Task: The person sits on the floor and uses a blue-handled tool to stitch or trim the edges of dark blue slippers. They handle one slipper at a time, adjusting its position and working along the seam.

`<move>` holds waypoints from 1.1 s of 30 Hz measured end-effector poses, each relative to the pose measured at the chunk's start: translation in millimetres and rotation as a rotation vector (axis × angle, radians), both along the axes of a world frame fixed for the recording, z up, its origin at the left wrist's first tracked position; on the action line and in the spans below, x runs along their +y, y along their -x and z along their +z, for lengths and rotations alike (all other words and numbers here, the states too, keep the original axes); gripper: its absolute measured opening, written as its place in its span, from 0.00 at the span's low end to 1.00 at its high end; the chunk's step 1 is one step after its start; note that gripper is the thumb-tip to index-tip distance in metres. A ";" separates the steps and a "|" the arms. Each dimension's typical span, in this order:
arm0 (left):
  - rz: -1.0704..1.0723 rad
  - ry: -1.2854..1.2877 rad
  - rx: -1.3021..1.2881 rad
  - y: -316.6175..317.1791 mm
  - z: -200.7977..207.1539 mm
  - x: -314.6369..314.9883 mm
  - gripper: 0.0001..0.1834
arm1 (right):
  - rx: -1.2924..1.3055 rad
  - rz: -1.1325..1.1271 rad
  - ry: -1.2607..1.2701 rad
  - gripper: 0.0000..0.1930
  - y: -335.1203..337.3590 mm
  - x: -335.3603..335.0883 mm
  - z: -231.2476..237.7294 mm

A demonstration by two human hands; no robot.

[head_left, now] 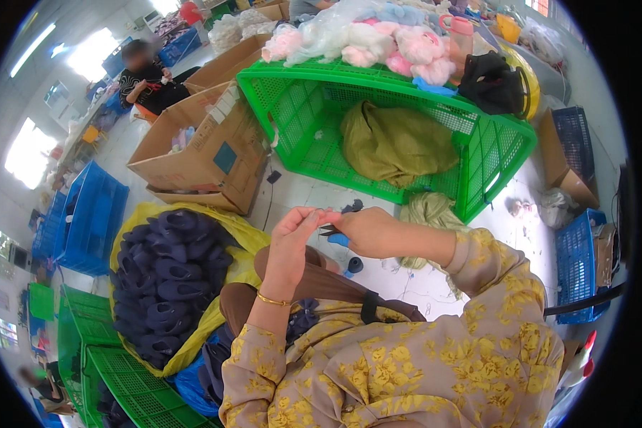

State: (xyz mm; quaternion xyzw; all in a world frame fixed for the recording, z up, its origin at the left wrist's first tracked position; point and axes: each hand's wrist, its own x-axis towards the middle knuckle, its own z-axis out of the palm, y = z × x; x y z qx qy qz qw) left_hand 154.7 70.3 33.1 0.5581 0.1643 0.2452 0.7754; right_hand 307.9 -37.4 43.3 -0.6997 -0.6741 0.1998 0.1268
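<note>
My two hands meet in front of my lap, fingertips touching. My left hand (291, 239), gold bracelet at the wrist, is closed in a pinch; whatever lies between its fingers is too small to make out. Closed too, my right hand (374, 232) holds a pair of small scissors (329, 230) with dark blades and a bit of blue at the grip. Just beyond the fingertips shows a small dark scrap (352, 207), partly hidden. Left of my knees, a yellow bag (244, 232) is heaped with dark navy slipper-shaped fabric pieces (178, 267).
A green plastic crate (292, 146) lies on its side ahead, an olive cloth sack (396, 143) inside it and pink plush toys (417, 46) on top. Cardboard boxes (200, 153) and a blue crate (93, 221) stand left. Another person (150, 82) sits at far left.
</note>
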 end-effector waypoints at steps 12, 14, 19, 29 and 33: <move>0.082 -0.059 0.053 25.8 19.9 -0.4 0.08 | 0.260 -0.093 -0.129 0.14 -10.2 -18.0 34.9; 0.095 -0.063 0.111 34.6 22.6 -2.6 0.08 | 0.646 -0.161 -0.209 0.15 -4.4 -14.6 33.5; 0.047 -0.001 0.171 55.8 40.9 -14.4 0.07 | 1.001 -0.009 -0.139 0.13 23.3 0.5 12.4; 0.028 0.310 -0.068 92.4 32.8 -20.0 0.08 | 1.530 -0.162 -0.034 0.03 37.7 8.6 8.2; 0.042 0.372 -0.179 99.6 22.9 -19.1 0.09 | 1.481 -0.175 -0.030 0.04 45.7 9.6 8.8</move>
